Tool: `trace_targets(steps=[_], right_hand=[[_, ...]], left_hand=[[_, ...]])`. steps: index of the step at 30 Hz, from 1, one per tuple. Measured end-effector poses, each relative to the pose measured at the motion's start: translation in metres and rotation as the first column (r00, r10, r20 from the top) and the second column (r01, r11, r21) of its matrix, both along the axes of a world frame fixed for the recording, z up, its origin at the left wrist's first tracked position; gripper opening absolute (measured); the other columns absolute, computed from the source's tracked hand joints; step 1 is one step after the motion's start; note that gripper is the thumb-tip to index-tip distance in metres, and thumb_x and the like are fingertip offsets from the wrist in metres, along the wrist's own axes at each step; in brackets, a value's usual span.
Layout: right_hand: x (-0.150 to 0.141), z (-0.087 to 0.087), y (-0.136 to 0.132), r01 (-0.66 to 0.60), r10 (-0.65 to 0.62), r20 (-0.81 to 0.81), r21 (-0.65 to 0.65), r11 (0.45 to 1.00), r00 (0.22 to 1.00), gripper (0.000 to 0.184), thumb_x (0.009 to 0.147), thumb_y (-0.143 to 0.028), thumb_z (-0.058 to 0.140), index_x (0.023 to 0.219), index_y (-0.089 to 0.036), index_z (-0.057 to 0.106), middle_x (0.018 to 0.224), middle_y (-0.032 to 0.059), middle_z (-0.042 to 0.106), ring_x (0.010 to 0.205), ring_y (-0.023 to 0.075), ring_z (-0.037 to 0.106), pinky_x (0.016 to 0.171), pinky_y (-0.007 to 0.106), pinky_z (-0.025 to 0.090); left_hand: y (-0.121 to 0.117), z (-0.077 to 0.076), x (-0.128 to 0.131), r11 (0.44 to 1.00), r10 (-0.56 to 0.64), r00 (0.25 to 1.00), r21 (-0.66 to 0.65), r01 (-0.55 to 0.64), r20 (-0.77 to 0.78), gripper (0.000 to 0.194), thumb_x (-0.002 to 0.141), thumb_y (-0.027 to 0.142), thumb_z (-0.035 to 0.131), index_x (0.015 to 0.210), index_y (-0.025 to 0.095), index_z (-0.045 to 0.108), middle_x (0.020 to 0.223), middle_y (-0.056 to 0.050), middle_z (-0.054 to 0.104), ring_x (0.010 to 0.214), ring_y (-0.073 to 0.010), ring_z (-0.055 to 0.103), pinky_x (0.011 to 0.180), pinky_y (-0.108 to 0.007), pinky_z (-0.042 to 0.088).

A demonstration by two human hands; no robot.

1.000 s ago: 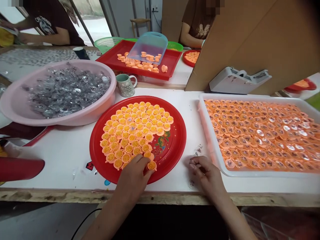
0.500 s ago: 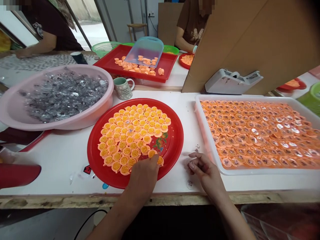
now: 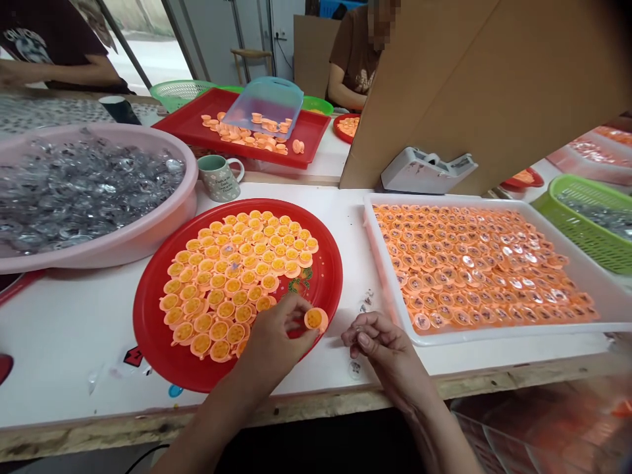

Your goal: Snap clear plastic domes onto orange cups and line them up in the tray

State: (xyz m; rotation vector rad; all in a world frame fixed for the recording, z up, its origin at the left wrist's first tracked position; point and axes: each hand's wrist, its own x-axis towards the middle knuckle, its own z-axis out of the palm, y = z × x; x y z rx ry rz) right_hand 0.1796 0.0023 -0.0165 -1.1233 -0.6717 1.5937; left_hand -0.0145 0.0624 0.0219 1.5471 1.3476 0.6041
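My left hand pinches a small orange toy cup with a yellow inside, held over the right rim of a round red tray. Rows of similar orange cups cover most of that tray. My right hand is closed over the white table between the round tray and a white tray; what its fingertips hold is too small to make out. A clear disc with a dark print lies on the table just below those fingers. Orange cups topped with shiny clear discs fill the white tray.
A pink basin of clear wrapped pieces stands at left, beside a green mug. Behind are a red rectangular tray with loose cups, a tape dispenser and a cardboard sheet. Two people sit across. A green basket stands at right.
My left hand has lifted a cup off the round tray and brought it toward my right hand. The right hand stays near the same spot, fingers drawn closer together. The camera view has shifted.
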Motion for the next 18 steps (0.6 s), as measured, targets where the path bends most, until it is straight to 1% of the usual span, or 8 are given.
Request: trace_targets(steps=[2, 5, 8, 12, 15, 17, 18], right_hand=[[-0.003, 0.003, 0.001, -0.011, 0.011, -0.032, -0.001, 1.0, 0.999, 0.016, 0.08, -0.03, 0.073, 0.088, -0.018, 0.064, 0.081, 0.0043, 0.069, 0.074, 0.0153, 0.063, 0.066, 0.026, 0.05], [-0.008, 0.007, 0.002, -0.027, 0.026, -0.062, -0.023, 0.999, 0.998, 0.015, 0.082, -0.03, 0.071, 0.087, -0.02, 0.061, 0.081, 0.0034, 0.069, 0.078, 0.0171, 0.067, 0.069, 0.027, 0.052], [-0.012, 0.008, 0.004, -0.019, 0.019, -0.01, -0.01, 1.0, 1.0, 0.016, 0.083, -0.031, 0.07, 0.085, -0.019, 0.06, 0.077, 0.0035, 0.069, 0.079, 0.0183, 0.068, 0.067, 0.027, 0.053], [-0.014, 0.009, 0.003, 0.05, -0.048, 0.119, -0.012, 0.999, 0.992, 0.019, 0.082, -0.031, 0.072, 0.085, -0.02, 0.057, 0.076, 0.0021, 0.069, 0.075, 0.0178, 0.069, 0.059, 0.024, 0.053], [-0.015, 0.014, 0.0, 0.014, -0.014, 0.174, 0.001, 1.0, 0.985, 0.019, 0.083, -0.031, 0.071, 0.083, -0.02, 0.056, 0.08, 0.0029, 0.07, 0.076, 0.0168, 0.068, 0.061, 0.024, 0.053], [-0.016, 0.019, -0.003, -0.008, 0.006, 0.172, 0.011, 1.0, 0.985, 0.017, 0.085, -0.031, 0.069, 0.085, -0.02, 0.057, 0.085, 0.0035, 0.069, 0.079, 0.0172, 0.068, 0.062, 0.024, 0.054], [-0.018, 0.021, -0.004, -0.005, 0.004, 0.159, 0.011, 1.0, 0.987, 0.016, 0.085, -0.031, 0.069, 0.086, -0.02, 0.057, 0.086, 0.0036, 0.069, 0.08, 0.0177, 0.069, 0.061, 0.025, 0.054]], left_hand=[[-0.003, 0.004, 0.0, 0.994, 0.002, 0.992, -0.107, 0.012, 0.126, 0.011, 0.072, 0.019, 0.066, 0.08, 0.02, 0.059, 0.08, 0.0, 0.069, 0.078, -0.0164, 0.067, 0.072, -0.027, 0.054], [-0.009, 0.005, 0.001, 0.981, 0.02, 0.972, -0.19, 0.025, 0.233, 0.011, 0.073, 0.019, 0.066, 0.08, 0.019, 0.058, 0.079, 0.0, 0.067, 0.077, -0.0166, 0.066, 0.072, -0.028, 0.054], [-0.011, 0.002, 0.001, 0.976, 0.052, 0.96, -0.218, 0.01, 0.277, 0.014, 0.072, 0.018, 0.067, 0.083, 0.019, 0.058, 0.08, 0.0, 0.065, 0.078, -0.0165, 0.064, 0.071, -0.027, 0.053], [-0.012, -0.003, 0.002, 0.972, 0.093, 0.942, -0.235, -0.015, 0.322, 0.014, 0.071, 0.016, 0.067, 0.083, 0.018, 0.059, 0.077, 0.001, 0.064, 0.076, -0.0155, 0.063, 0.069, -0.025, 0.052], [-0.013, -0.004, 0.003, 0.953, 0.154, 0.908, -0.3, -0.033, 0.39, 0.022, 0.068, 0.018, 0.071, 0.089, 0.019, 0.063, 0.075, 0.002, 0.065, 0.071, -0.0144, 0.064, 0.067, -0.024, 0.054], [-0.015, -0.006, 0.005, 0.948, 0.206, 0.892, -0.307, -0.08, 0.404, 0.027, 0.066, 0.018, 0.073, 0.092, 0.019, 0.065, 0.082, 0.0, 0.066, 0.075, -0.0152, 0.066, 0.067, -0.024, 0.055], [-0.016, -0.007, 0.007, 0.949, 0.228, 0.885, -0.295, -0.109, 0.407, 0.026, 0.066, 0.018, 0.073, 0.091, 0.018, 0.066, 0.085, -0.001, 0.067, 0.079, -0.0159, 0.067, 0.069, -0.023, 0.056]])
